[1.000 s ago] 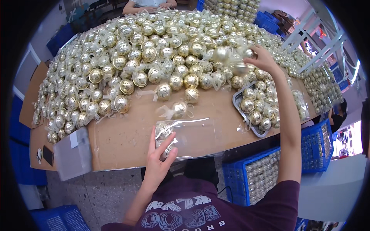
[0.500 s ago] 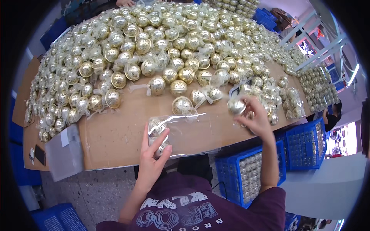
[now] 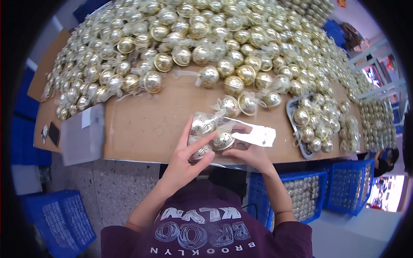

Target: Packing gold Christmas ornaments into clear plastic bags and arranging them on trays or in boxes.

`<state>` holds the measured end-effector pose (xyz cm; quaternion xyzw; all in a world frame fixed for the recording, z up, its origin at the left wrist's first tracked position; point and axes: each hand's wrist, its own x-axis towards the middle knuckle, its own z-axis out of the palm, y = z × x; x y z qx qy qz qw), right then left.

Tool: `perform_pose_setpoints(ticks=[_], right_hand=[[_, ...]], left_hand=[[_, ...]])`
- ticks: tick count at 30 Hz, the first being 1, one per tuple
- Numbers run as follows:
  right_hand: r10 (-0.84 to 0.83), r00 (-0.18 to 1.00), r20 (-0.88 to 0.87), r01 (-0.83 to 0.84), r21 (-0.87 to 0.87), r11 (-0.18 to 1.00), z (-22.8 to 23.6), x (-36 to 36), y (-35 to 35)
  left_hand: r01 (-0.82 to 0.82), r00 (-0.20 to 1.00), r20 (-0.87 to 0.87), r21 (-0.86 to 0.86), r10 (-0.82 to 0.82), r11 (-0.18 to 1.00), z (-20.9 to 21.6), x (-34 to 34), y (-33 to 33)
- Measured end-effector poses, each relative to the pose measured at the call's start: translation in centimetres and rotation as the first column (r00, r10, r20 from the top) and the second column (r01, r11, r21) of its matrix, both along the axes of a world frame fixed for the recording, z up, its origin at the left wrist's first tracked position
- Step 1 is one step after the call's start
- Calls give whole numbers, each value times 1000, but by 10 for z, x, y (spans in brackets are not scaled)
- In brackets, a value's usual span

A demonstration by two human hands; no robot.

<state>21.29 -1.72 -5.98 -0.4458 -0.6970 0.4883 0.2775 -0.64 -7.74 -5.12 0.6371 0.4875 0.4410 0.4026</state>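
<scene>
A clear plastic bag lies near the table's front edge, its right part shining with glare. My left hand is closed around the bag's left end, thumb and fingers over the gold ball ornaments inside. From the right, my right hand reaches in and grips another gold ball ornament with dark lettering and a pale ribbon. This ball sits against the others; plastic covers part of the right fingers. Loose ornaments rest just beyond the bag.
A large heap of gold ball ornaments covers the far table. At right stand a grey tray of ornaments and filled blue crates. Flat clear bags and a phone lie at left; another blue crate is below.
My right hand has come left from beside the tray with a ball and is now at the bag. The bag, held by my left hand, sits farther right in view, which has shifted.
</scene>
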Motion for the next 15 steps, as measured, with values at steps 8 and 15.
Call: perform_pose_setpoints(ticks=[8,15], right_hand=[[-117,988,99,98,177,979,1,-2,-2],[-59,951,304,-17,242,970,2,8,10]], left_hand=[[9,993,-120,-1,-9,1000,14,-6,0],[248,813,-571,158,-117,956,21,-8,17]])
